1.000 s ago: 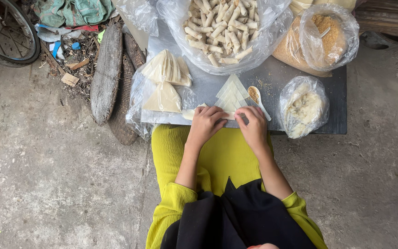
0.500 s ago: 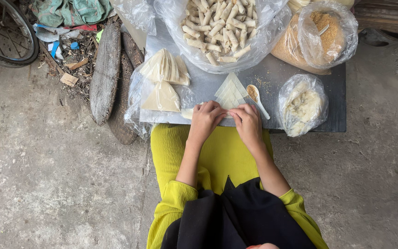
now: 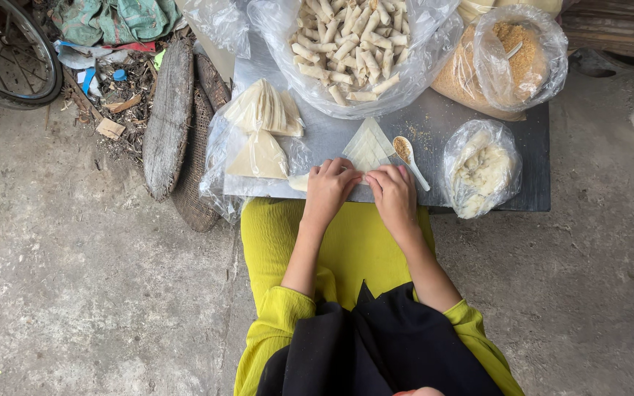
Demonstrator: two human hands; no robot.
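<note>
Both hands have slid a little toward nine o'clock along the near edge of the board since a second ago, and the fingers have curled in tighter over the wrapper.

One dark board (image 3: 478, 110) lies across the top, with rough concrete ground (image 3: 75, 293) all round it. One bicycle wheel (image 3: 9, 51) shows at ten o'clock, and one weathered wooden slab (image 3: 169, 117) lies beside the board's nine o'clock end, with litter and crumpled cloth past it.

Three plastic bags sit on the board. The largest bag (image 3: 420, 66), at twelve o'clock, holds many pale rolled sticks. One bag (image 3: 537, 44) at one o'clock holds golden-brown crumbs. The smallest bag (image 3: 478, 169), at three o'clock of the hands, holds a whitish, lumpy filling.

Two stacks of triangular wrappers (image 3: 262, 110) lie on clear plastic at ten o'clock of the hands, one above the other. One spoon (image 3: 409, 154) with brown crumbs in its bowl lies just beside the right hand.

One triangular wrapper (image 3: 368, 147) is spread at the board's near edge. Left hand (image 3: 329, 187) and right hand (image 3: 392, 192) are side by side, fingers bent and pinching its near edge, which they hide.
</note>
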